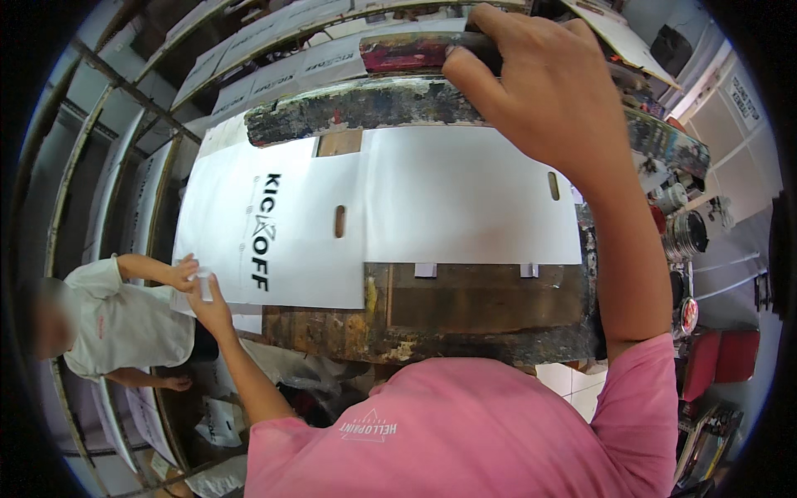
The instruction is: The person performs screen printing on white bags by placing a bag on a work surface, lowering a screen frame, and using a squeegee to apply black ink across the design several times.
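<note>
A white sheet with black print and a slotted hand hole (311, 249) lies at the left, overlapping a blank white sheet (465, 199) with a similar slot. At the printed sheet's near left edge, my left hand (212, 309) pinches the sheet, its thumb raised; a pale patch shows between thumb and fingers. Beside it, a co-worker's hand (181, 273) touches the same edge. My right hand (544, 91) reaches over the far side, its fingers closed round an ink-stained wooden bar (407, 51). A thick dark frame edge (357, 112) runs just below that bar.
The stained wooden table (324, 332) carries two small white tabs (425, 270) near the blank sheet. Racks with printed sheets (282, 75) stand behind and at the left. A co-worker in a white shirt (133, 319) is at the left. Cans (685, 236) stand at the right.
</note>
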A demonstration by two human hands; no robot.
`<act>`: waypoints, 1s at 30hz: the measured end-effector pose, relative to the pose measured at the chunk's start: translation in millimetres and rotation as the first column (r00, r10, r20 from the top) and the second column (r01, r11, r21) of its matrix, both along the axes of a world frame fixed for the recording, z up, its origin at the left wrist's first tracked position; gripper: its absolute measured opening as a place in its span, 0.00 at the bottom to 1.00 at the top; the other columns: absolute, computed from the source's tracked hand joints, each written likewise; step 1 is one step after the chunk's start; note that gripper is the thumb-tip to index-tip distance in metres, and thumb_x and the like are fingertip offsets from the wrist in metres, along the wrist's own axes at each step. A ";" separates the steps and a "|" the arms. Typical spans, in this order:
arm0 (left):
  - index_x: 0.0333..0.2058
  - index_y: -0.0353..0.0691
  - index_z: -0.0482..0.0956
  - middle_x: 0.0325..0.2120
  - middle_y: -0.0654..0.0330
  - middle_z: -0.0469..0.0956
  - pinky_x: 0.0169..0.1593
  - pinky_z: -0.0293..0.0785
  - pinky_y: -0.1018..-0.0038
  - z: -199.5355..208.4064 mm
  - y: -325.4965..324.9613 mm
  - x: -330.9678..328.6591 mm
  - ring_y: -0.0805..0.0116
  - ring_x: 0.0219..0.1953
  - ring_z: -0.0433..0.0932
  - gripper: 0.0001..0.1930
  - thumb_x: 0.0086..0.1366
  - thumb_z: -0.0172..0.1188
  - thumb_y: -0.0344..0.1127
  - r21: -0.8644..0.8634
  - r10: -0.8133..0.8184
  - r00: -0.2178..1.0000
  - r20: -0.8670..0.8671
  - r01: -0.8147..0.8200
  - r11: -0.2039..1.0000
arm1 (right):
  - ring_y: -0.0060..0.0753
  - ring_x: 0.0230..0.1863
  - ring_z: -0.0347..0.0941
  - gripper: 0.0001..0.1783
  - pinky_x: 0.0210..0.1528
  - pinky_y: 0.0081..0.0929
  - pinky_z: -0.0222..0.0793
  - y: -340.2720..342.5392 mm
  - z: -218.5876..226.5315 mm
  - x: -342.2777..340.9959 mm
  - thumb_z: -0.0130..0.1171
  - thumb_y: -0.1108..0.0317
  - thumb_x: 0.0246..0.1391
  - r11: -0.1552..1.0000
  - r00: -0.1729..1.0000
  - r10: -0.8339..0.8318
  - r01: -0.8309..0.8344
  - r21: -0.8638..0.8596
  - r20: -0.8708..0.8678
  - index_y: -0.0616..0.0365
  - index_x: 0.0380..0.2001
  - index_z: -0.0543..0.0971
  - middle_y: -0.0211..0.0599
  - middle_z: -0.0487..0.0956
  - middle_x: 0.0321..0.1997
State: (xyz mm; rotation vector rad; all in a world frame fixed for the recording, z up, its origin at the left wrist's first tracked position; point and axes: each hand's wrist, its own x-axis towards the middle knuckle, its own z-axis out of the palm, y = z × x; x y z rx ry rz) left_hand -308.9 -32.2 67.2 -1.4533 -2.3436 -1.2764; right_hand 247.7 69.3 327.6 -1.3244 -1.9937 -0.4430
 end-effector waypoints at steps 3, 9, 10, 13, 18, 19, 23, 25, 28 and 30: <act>0.76 0.36 0.66 0.54 0.51 0.84 0.52 0.81 0.71 46.1 33.1 97.8 0.63 0.51 0.84 0.43 0.68 0.76 0.43 0.273 -0.380 0.812 0.442 0.282 0.920 | 0.50 0.37 0.81 0.22 0.51 0.49 0.67 2.2 -7.9 -0.1 0.59 0.51 0.61 0.999 0.998 -0.013 0.010 0.054 0.058 0.60 0.46 0.81 0.47 0.82 0.30; 0.81 0.33 0.47 0.59 0.50 0.80 0.58 0.81 0.70 98.2 26.7 254.7 0.63 0.54 0.83 0.67 0.52 0.87 0.34 0.393 -0.678 0.163 0.717 0.708 0.587 | 0.51 0.47 0.76 0.40 0.53 0.49 0.66 -59.2 -89.8 0.9 0.65 0.48 0.61 0.965 0.978 -0.030 0.081 -0.250 0.204 0.61 0.70 0.72 0.47 0.79 0.41; 0.79 0.30 0.54 0.57 0.51 0.81 0.61 0.80 0.68 87.0 17.1 269.0 0.62 0.55 0.82 0.63 0.50 0.88 0.32 0.318 -0.626 0.283 0.727 0.669 0.672 | 0.49 0.48 0.75 0.38 0.52 0.47 0.65 -72.2 -111.4 6.6 0.66 0.46 0.61 0.971 0.979 0.019 0.030 -0.239 0.202 0.61 0.66 0.75 0.44 0.79 0.42; 0.61 0.30 0.79 0.54 0.54 0.83 0.59 0.79 0.67 38.9 -3.1 274.4 0.64 0.54 0.82 0.46 0.43 0.91 0.36 0.005 -0.469 0.554 0.688 0.643 0.766 | 0.47 0.49 0.75 0.31 0.52 0.46 0.65 -89.5 -174.0 26.3 0.68 0.46 0.61 0.904 0.967 0.148 -0.048 -0.424 0.207 0.57 0.58 0.81 0.41 0.80 0.43; 0.54 0.34 0.84 0.46 0.56 0.77 0.57 0.75 0.58 -47.3 -20.7 260.8 0.55 0.52 0.76 0.46 0.35 0.92 0.49 -0.254 -0.527 0.821 0.219 0.570 0.782 | 0.49 0.48 0.76 0.24 0.53 0.49 0.70 -107.6 -231.7 14.8 0.71 0.52 0.59 0.766 0.980 0.192 -0.120 -0.631 0.046 0.53 0.53 0.85 0.39 0.81 0.46; 0.54 0.35 0.84 0.44 0.56 0.74 0.56 0.73 0.57 -57.4 -22.6 258.1 0.53 0.51 0.75 0.48 0.33 0.92 0.51 -0.250 -0.530 0.830 0.171 0.557 0.792 | 0.49 0.48 0.77 0.25 0.53 0.49 0.72 -111.5 -241.6 9.8 0.72 0.52 0.58 0.752 0.980 0.197 -0.133 -0.646 0.027 0.54 0.54 0.85 0.39 0.81 0.46; 0.53 0.37 0.85 0.43 0.56 0.73 0.54 0.72 0.56 -76.5 -20.3 254.5 0.51 0.48 0.74 0.50 0.27 0.92 0.52 -0.298 -0.517 0.845 0.135 0.532 0.792 | 0.47 0.49 0.77 0.30 0.53 0.46 0.77 -114.9 -281.8 3.7 0.76 0.54 0.52 0.730 0.982 0.181 -0.101 -0.676 0.048 0.54 0.57 0.83 0.40 0.82 0.48; 0.58 0.38 0.84 0.42 0.56 0.72 0.53 0.70 0.55 -77.1 -19.8 252.7 0.51 0.48 0.72 0.54 0.29 0.91 0.55 -0.298 -0.542 0.828 0.143 0.558 0.775 | 0.47 0.49 0.77 0.34 0.52 0.43 0.79 -97.2 -297.1 8.6 0.78 0.57 0.48 0.812 0.975 0.214 -0.148 -0.565 0.052 0.55 0.59 0.82 0.41 0.82 0.49; 0.59 0.38 0.83 0.42 0.56 0.71 0.52 0.69 0.56 -76.2 -19.6 250.8 0.51 0.48 0.72 0.54 0.29 0.91 0.54 -0.331 -0.556 0.820 0.135 0.566 0.755 | 0.47 0.49 0.77 0.35 0.50 0.44 0.79 -36.1 -306.0 13.1 0.78 0.57 0.48 0.852 0.973 0.228 -0.181 -0.491 0.039 0.55 0.59 0.81 0.40 0.81 0.50; 0.62 0.38 0.82 0.43 0.58 0.71 0.52 0.69 0.56 -75.7 -19.7 250.0 0.53 0.48 0.72 0.58 0.27 0.91 0.54 -0.338 -0.560 0.815 0.149 0.574 0.746 | 0.47 0.48 0.76 0.33 0.47 0.45 0.78 14.4 -307.4 14.4 0.77 0.57 0.50 0.869 0.975 0.217 -0.168 -0.466 0.054 0.53 0.58 0.81 0.38 0.78 0.46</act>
